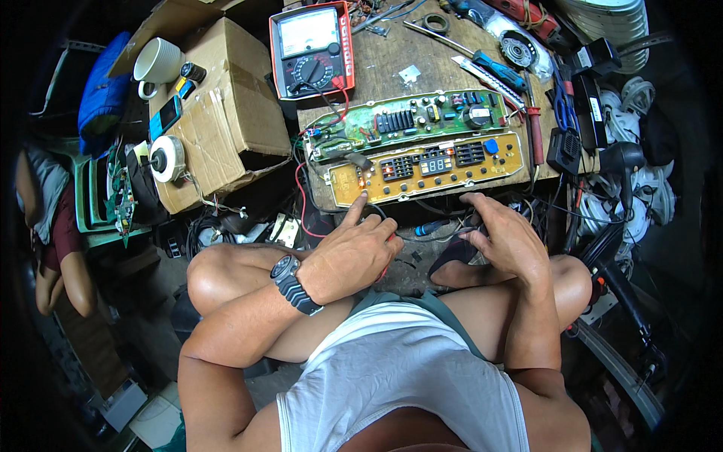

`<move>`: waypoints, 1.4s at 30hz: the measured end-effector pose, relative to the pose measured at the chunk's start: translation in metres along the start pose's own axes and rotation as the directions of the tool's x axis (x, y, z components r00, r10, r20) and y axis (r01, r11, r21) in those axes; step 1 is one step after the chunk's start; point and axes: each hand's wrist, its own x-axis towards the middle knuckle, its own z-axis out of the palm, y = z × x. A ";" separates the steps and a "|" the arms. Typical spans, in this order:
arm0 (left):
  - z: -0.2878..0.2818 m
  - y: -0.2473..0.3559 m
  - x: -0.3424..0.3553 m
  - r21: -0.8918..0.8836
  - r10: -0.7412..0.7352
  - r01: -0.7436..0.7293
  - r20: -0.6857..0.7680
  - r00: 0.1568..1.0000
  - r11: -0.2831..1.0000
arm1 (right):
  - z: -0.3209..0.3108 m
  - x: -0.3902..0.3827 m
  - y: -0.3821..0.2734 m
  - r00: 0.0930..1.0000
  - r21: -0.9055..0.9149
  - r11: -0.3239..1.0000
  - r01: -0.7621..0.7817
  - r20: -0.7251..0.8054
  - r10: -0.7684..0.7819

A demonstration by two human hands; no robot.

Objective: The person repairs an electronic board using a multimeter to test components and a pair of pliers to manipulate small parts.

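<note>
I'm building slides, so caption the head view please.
Left hand pointing at a yellow circuit board, right hand close by, with a green circuit board and a meter on the table.

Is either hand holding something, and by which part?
The left hand has a red thing in its grip, mostly hidden; which part is unclear. Whether the right hand holds anything cannot be told.

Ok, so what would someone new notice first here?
Probably the green board and, along its near side, the yellow board, with orange lights glowing at its left end. The left hand points its index finger close to them. Beyond the boards' left end sits a red-cased meter.
</note>
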 end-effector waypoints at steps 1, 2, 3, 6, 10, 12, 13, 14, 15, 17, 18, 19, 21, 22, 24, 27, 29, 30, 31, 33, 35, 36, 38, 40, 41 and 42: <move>0.000 0.000 0.000 -0.001 0.000 0.000 0.002 1.000 1.000 | 0.000 0.000 -0.001 1.000 0.000 1.000 0.006 -0.001 -0.006; 0.000 -0.001 0.000 -0.002 -0.001 0.001 0.005 1.000 1.000 | 0.001 0.000 -0.001 1.000 0.001 1.000 0.012 -0.001 -0.012; 0.000 -0.001 0.000 -0.003 -0.002 0.002 0.007 1.000 1.000 | 0.001 0.000 -0.001 1.000 0.002 1.000 0.018 -0.001 -0.018; 0.000 -0.001 0.000 -0.004 -0.001 0.002 0.016 1.000 1.000 | 0.002 0.001 -0.003 1.000 0.008 1.000 0.030 0.002 -0.030; 0.001 0.000 -0.001 0.028 -0.007 0.008 -0.020 1.000 1.000 | 0.005 0.003 -0.005 0.999 0.008 0.999 0.045 0.027 -0.045; 0.000 0.000 0.001 0.007 -0.006 0.006 -0.048 0.999 1.000 | 0.009 0.003 -0.007 0.996 0.024 0.996 0.081 0.039 -0.082; -0.002 0.001 0.002 -0.004 -0.019 0.019 -0.046 0.999 1.000 | 0.013 0.004 -0.009 0.993 0.044 0.993 0.112 0.041 -0.114; -0.005 0.003 0.003 -0.016 -0.031 0.030 -0.044 0.999 0.999 | 0.018 0.004 -0.012 0.989 0.065 0.988 0.141 0.043 -0.144; -0.006 0.005 0.004 -0.026 -0.042 0.041 -0.041 0.998 0.999 | 0.024 0.004 -0.019 0.987 0.120 0.981 0.152 0.039 -0.157; 0.000 0.006 0.005 -0.051 -0.054 0.047 -0.148 0.988 0.998 | 0.038 0.010 -0.026 0.971 0.212 0.954 0.214 0.065 -0.232; 0.003 0.007 0.005 -0.066 -0.061 0.049 -0.199 0.978 0.997 | 0.043 0.012 -0.031 0.960 0.260 0.935 0.241 0.077 -0.269; 0.004 0.006 0.005 -0.065 -0.067 0.056 -0.194 0.979 0.996 | 0.040 0.013 -0.041 0.955 0.287 0.930 0.231 0.115 -0.273; 0.005 0.006 0.007 -0.064 -0.080 0.070 -0.183 0.980 0.996 | 0.045 0.015 -0.043 0.956 0.301 0.921 0.247 0.079 -0.282; 0.004 0.007 0.007 -0.080 -0.093 0.080 -0.167 0.982 0.994 | 0.046 0.016 -0.042 0.956 0.308 0.917 0.254 0.061 -0.286; 0.000 0.009 0.008 -0.108 -0.122 0.107 -0.142 0.982 0.988 | 0.034 0.020 -0.040 0.949 0.404 0.876 0.262 0.059 -0.310; -0.004 0.011 0.011 -0.129 -0.121 0.109 -0.095 0.988 0.986 | 0.005 0.033 -0.028 0.964 0.447 0.855 0.262 -0.078 -0.255; -0.006 0.011 0.010 -0.115 -0.094 0.082 -0.109 0.990 0.990 | 0.003 0.057 -0.017 0.810 0.272 0.807 0.525 -0.451 -0.375; -0.006 0.011 0.010 -0.113 -0.074 0.061 -0.113 0.991 0.992 | 0.001 0.063 -0.019 0.784 0.270 0.800 0.536 -0.510 -0.353; -0.008 0.012 0.011 -0.112 -0.063 0.050 -0.115 0.991 0.992 | 0.006 0.070 -0.017 0.765 0.253 0.796 0.550 -0.536 -0.357; -0.010 0.013 0.013 -0.112 -0.040 0.027 -0.107 0.993 0.993 | 0.018 0.082 -0.018 0.749 0.257 0.775 0.578 -0.543 -0.379; -0.010 0.011 0.014 -0.104 -0.023 0.013 -0.093 0.995 0.995 | 0.022 0.091 -0.028 0.758 0.281 0.763 0.582 -0.528 -0.384; -0.010 0.011 0.014 -0.105 -0.022 0.012 -0.093 0.995 0.994 | 0.022 0.095 -0.030 0.754 0.291 0.748 0.597 -0.522 -0.399; -0.011 0.009 0.014 -0.106 -0.023 0.013 -0.093 0.995 0.994 | 0.021 0.104 -0.029 0.757 0.291 0.749 0.595 -0.516 -0.401; -0.015 0.007 0.011 -0.124 -0.029 0.017 -0.094 0.995 0.992 | 0.023 0.108 -0.028 0.769 0.305 0.751 0.586 -0.501 -0.397; -0.017 0.005 0.009 -0.133 -0.035 0.022 -0.097 0.995 0.991 | 0.023 0.110 -0.025 0.780 0.319 0.751 0.578 -0.487 -0.393; -0.019 0.004 0.008 -0.141 -0.042 0.030 -0.081 0.996 0.990 | 0.022 0.111 -0.023 0.790 0.332 0.752 0.570 -0.474 -0.390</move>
